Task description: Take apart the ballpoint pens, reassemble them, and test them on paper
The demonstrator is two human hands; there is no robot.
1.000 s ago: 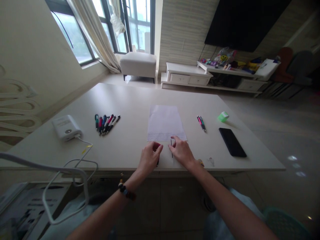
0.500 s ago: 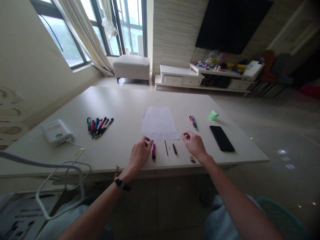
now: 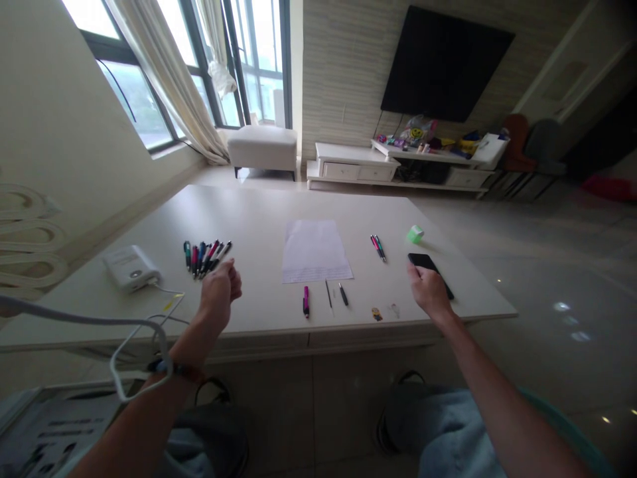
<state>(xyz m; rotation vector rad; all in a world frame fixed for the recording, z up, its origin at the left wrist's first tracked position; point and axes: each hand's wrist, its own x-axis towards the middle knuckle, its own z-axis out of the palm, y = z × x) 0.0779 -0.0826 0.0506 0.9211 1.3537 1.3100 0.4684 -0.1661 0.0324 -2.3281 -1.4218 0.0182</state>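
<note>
My left hand (image 3: 221, 290) is curled into a loose fist just below a cluster of pens (image 3: 202, 259) at the table's left; nothing shows in it. My right hand (image 3: 428, 290) is also closed, in front of a black phone (image 3: 432, 265) and hiding part of it; nothing shows in its fingers. Between the hands lie pieces of a pen: a pink and black barrel (image 3: 306, 302), a thin refill (image 3: 328, 293), a tiny spring (image 3: 334, 293) and a black grip section (image 3: 343, 295). Behind them is a white paper sheet (image 3: 316, 251).
Two pens (image 3: 377, 247) lie right of the paper. A green and white small item (image 3: 415, 234) is near the right edge. A yellow cartoon sticker (image 3: 377, 314) is at the front edge. A white device (image 3: 130, 267) with a cable (image 3: 172, 302) is on the left.
Both hands have moved apart, away from the pen pieces: the left toward the pen cluster, the right toward the phone. Their fingers have curled in. The camera view has shifted slightly.
</note>
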